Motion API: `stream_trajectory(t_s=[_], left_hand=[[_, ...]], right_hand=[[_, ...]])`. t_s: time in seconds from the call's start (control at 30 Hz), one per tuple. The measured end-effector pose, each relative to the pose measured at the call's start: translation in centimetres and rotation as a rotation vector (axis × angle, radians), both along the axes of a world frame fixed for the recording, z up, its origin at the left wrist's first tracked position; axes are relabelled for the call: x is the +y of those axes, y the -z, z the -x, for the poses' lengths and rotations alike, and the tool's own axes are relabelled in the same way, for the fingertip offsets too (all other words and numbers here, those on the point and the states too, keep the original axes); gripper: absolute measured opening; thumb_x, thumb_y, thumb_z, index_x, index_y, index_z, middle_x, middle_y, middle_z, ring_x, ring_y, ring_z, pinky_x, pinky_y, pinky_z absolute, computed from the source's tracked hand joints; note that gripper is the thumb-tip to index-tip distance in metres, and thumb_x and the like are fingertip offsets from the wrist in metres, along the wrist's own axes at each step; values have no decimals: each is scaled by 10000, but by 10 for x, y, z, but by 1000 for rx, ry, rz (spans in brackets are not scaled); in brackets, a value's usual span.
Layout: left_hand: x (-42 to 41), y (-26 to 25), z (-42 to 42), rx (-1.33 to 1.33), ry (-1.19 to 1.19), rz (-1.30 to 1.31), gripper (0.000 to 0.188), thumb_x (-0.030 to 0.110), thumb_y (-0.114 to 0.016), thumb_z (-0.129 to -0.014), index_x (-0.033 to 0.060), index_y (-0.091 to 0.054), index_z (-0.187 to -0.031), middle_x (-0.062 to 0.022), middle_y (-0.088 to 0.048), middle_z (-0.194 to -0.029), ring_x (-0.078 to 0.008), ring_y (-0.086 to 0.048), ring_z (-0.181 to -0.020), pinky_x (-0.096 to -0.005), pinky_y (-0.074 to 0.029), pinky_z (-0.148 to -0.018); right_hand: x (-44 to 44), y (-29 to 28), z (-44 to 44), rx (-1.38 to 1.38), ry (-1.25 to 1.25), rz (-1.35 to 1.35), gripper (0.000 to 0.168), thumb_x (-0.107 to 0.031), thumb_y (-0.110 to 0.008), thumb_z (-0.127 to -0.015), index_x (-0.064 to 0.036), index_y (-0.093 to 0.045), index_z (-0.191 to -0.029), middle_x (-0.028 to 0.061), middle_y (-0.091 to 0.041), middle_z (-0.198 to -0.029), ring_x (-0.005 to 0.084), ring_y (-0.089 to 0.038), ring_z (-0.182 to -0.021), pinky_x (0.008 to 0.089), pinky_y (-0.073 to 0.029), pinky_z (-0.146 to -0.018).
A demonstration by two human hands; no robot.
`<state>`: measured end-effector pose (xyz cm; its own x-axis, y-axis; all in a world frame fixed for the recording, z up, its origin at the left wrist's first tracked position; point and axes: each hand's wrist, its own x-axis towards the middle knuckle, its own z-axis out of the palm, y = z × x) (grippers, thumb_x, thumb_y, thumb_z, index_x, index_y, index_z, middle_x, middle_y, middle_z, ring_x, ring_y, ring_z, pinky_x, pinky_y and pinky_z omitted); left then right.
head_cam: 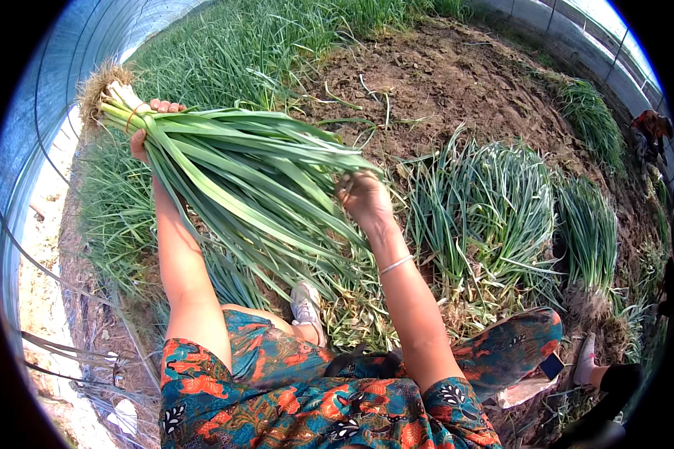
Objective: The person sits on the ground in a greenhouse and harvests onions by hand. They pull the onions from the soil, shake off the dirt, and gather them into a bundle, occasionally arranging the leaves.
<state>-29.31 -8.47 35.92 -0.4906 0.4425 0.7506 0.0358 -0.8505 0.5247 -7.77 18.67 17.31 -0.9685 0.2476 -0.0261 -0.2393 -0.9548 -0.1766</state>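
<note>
My left hand grips a bundle of leafy green allium plants, probably green garlic or leeks, just below its pale stems. An orange-red band circles the stems, and the brown roots point to the upper left. The long flat leaves fan out to the right. My right hand is at the leaf tips with its fingers curled; it looks slightly blurred, and whether it pinches any leaf cannot be told.
A large heap of cut plants lies right of my right arm, with a rooted bundle beyond it. Trimmed leaves litter the ground by my shoe. Another person's foot is at lower right. Plastic sheeting rises at left.
</note>
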Motion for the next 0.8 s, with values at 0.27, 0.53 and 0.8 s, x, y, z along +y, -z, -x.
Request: stream_trajectory(t_s=[0.27,0.53,0.8], left_hand=[[-40,-6,-4,-150,-224,32,460,276,-597,-729,38,-484,-1106,-89,-539,-1028,-265,-501,-1048,-430,-333,-1029],[-44,-2,-10,-249,-277,67,422,232,-570,-750,19,-511,-1110,-130,-561,-1050,-306,-527,-1053,-457,-385,-993],[-41,-1,8,-190,-197,39,419,201,-561,-760,14,-492,-1129,-154,-552,-1050,-335,-522,-1051,-481,-376,-993]], right_hand=[[77,54,-103,-370,293,-650,143,-192,-615,-881,-50,-617,-866,39,-598,-724,134,-564,-657,275,-457,-674],[24,8,-105,-289,381,-1432,173,-165,-656,-839,-19,-682,-929,58,-646,-863,127,-589,-777,265,-461,-664],[-16,9,-69,-411,-242,-1008,260,-140,-575,-908,46,-609,-1087,79,-660,-767,110,-601,-574,229,-477,-498]])
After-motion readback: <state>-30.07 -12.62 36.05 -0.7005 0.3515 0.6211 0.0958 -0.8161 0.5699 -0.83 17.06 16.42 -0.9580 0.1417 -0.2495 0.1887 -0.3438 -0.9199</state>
